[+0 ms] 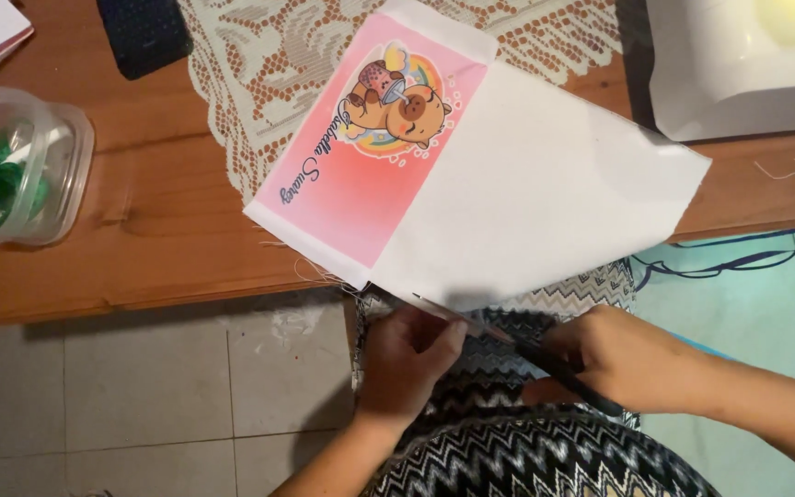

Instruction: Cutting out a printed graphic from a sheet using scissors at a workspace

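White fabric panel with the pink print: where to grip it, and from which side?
Pinch the fabric panel at its near edge, which overhangs the wooden table, coming from below on the person's side. That edge hangs free; the rest lies flat. The left hand is already there, beside the scissors.

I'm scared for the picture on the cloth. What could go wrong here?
The scissors in the right hand cut along the white fabric's edge close to the left hand, so its fingers could get nipped. The cut might also wander toward the pink cartoon print. Much of the fabric overhangs the wooden table and could slip.
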